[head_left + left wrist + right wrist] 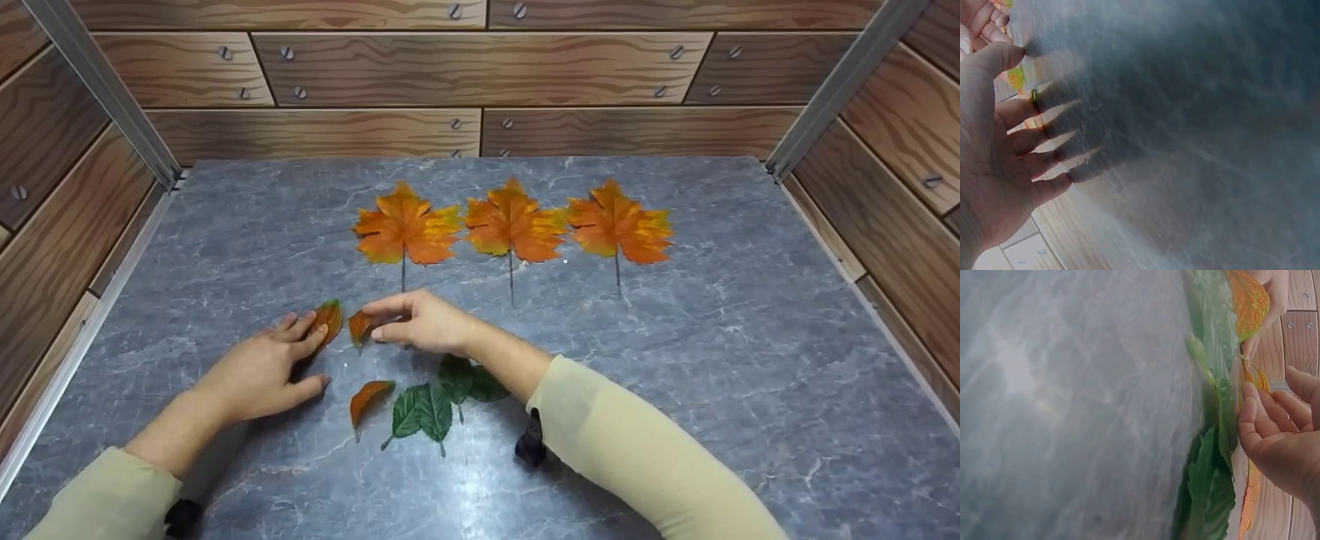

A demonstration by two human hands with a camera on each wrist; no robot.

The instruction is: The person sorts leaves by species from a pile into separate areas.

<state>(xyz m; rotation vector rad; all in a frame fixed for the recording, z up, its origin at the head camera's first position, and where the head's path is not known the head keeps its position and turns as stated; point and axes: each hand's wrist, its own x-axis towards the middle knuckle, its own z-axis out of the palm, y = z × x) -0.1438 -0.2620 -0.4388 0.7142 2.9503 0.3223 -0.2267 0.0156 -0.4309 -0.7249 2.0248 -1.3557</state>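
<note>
My left hand lies with outstretched fingers on a small orange-green leaf, fingertips over its left part. To the right of it is another small orange leaf. My right hand reaches to this second leaf, index fingertip at its upper edge and thumb beside it, the two spread apart. In the right wrist view the fingers bend loosely near the leaf. Closer to me, a third curled orange leaf rests on the table beside several green leaves, some partly behind my right forearm.
Three large orange maple leaves with thin dark stems lie in a row farther back on the grey marbled table. Wood-patterned panels stand at the back and both sides, with metal posts at the corners.
</note>
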